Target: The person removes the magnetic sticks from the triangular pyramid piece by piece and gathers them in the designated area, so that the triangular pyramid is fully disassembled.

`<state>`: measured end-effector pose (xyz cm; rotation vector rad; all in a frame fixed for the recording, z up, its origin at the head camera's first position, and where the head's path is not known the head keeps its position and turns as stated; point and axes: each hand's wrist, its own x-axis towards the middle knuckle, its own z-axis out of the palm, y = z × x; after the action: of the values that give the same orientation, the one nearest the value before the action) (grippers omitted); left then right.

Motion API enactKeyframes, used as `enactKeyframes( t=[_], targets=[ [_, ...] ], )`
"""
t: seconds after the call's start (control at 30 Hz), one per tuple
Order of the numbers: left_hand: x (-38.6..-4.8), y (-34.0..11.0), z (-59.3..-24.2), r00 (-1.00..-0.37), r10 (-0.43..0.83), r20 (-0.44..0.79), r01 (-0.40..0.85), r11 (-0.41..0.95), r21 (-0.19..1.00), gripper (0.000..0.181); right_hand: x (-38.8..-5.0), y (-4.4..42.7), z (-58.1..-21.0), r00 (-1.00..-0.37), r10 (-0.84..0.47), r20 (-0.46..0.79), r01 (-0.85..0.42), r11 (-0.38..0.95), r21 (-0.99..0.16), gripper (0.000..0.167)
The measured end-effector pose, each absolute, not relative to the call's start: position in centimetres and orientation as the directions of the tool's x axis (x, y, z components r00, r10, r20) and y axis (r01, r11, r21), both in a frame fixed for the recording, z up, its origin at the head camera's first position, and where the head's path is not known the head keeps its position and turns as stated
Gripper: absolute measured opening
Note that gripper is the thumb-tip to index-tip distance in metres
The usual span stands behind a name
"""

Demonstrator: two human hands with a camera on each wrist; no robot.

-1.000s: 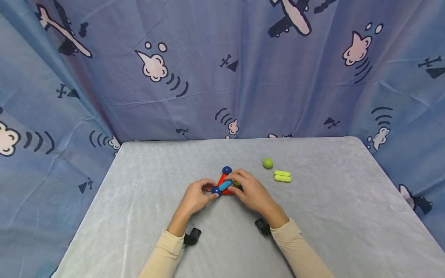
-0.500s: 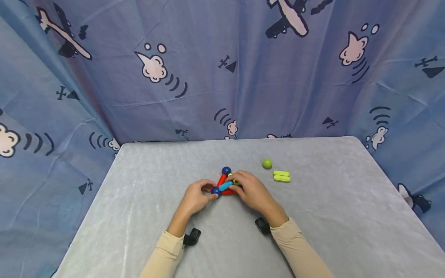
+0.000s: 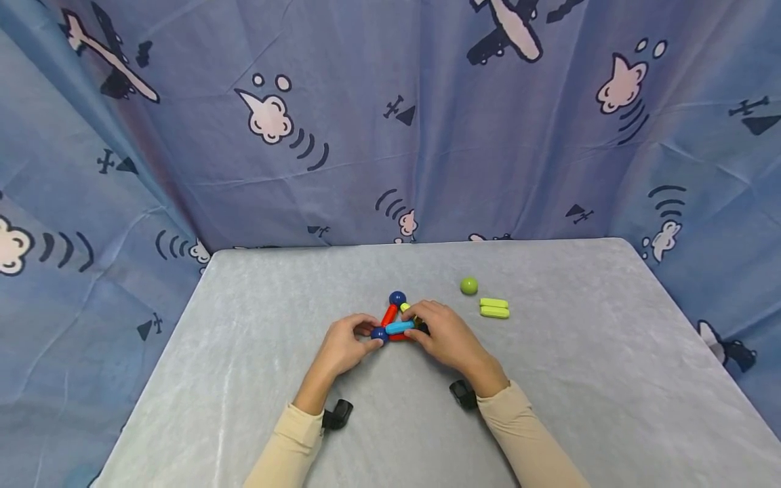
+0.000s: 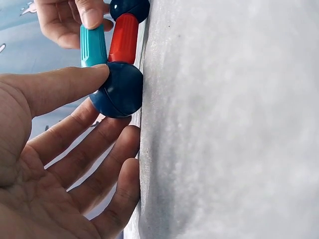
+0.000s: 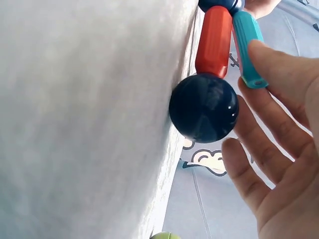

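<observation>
Head view: left hand (image 3: 345,346) grip clamped on dark blue ball (image 3: 379,335); right hand (image 3: 450,344) grip pinching light blue rod (image 3: 399,327).
Rod's one end at the ball, raised just above a red rod (image 5: 214,42), over grey surface (image 3: 274,291). Probably light, stiff, smooth; best held near free end. Versus a second ago, rod less slanted; ball practically unmoved.

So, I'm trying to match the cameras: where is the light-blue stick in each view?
Head: light-blue stick, below the picture's middle.
Left wrist: light-blue stick, upper left.
Right wrist: light-blue stick, upper right.
Shared landmark: the dark blue ball at its left end in the head view, cut off by the top edge in right wrist.
</observation>
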<state>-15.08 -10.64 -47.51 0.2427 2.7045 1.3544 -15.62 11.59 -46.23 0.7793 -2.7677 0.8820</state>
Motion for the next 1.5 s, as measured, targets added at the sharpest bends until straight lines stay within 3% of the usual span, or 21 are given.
enactKeyframes(
  t=[0.37, 0.97, 1.5],
  targets=[
    [-15.0, -10.7, -47.5, -0.981, 0.188, -0.040, 0.079, 0.581, 0.810, 0.024, -15.6, 11.6, -46.3, -0.840, -0.483, 0.249, -0.542, 0.718, -0.437, 0.022],
    [-15.2, -10.7, -47.5, -0.980, 0.200, -0.024, 0.098, 0.579, 0.810, 0.024, -15.3, 11.8, -46.0, -0.835, -0.475, 0.280, -0.551, 0.719, -0.423, 0.019],
    [-15.1, -10.6, -47.3, -0.981, 0.192, -0.025, 0.094, 0.590, 0.802, 0.026, -14.0, 15.1, -45.2, -0.883, -0.394, 0.257, -0.469, 0.771, -0.431, 0.023]
  ],
)
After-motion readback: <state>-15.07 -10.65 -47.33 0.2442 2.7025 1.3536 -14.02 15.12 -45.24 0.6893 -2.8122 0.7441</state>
